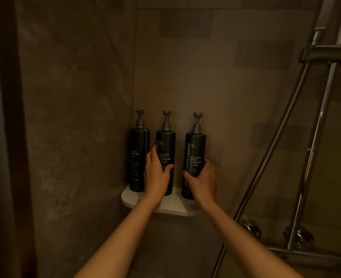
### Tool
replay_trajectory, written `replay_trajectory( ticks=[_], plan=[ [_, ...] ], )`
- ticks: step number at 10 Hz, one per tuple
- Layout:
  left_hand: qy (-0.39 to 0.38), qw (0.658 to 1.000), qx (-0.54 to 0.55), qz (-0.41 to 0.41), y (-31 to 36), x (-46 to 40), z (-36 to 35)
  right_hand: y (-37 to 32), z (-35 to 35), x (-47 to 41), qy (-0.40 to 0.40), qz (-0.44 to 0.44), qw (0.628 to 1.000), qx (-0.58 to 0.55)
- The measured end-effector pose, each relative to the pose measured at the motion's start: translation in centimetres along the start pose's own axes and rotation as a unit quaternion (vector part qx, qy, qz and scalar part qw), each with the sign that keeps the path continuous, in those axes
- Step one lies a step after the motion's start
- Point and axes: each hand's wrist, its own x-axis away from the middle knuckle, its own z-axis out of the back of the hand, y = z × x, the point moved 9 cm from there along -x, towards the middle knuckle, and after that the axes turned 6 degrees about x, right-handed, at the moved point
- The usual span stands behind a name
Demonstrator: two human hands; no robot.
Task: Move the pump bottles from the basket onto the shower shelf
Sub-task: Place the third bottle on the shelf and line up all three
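Note:
Three dark green pump bottles with grey pumps stand upright on a white corner shelf (129, 199). The left bottle (138, 145), labelled shampoo, stands against the wall corner and no hand touches it. My left hand (156, 175) wraps the lower part of the middle bottle (166, 143), a body cleanser. My right hand (202, 181) grips the lower part of the right bottle (194, 149), also a body cleanser, near the shelf's right end. No basket is in view.
Brown tiled walls meet in the corner behind the shelf. A chrome shower rail (324, 109) and hose (281, 137) run down the right side, with tap knobs (251, 229) and a mixer bar (310, 255) below them.

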Motion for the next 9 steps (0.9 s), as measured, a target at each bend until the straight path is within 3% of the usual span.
replay_trajectory(
  ticks=[9],
  plan=[
    [-0.006,1.0,0.008,0.001,-0.11,-0.01,0.12,-0.26,-0.41,-0.24,-0.024,0.005,1.0,-0.013]
  ],
)
